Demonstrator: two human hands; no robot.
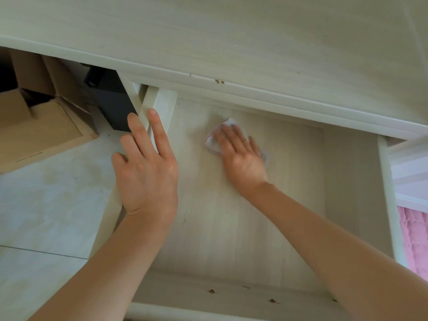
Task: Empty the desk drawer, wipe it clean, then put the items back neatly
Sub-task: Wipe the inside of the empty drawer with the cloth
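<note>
Two hands are seen over the pulled-out drawer (pixel 231 228), which serves as the landmark. The right hand (pixel 243 158) is laid flat inside it, fingers straight and slightly spread, pressing a pale crumpled cloth (pixel 215 140) against the drawer floor towards the back. The left hand (pixel 146 163) is held over the drawer's left wall, fingers straight and parted, nothing gripped. Beyond that wall, a black box (pixel 111 100) and a cardboard box (pixel 39 126) are seen on the floor.

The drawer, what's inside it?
Inside the drawer, only the right hand pressing a white wipe on the bare bottom. The arms hide some of it.
</note>
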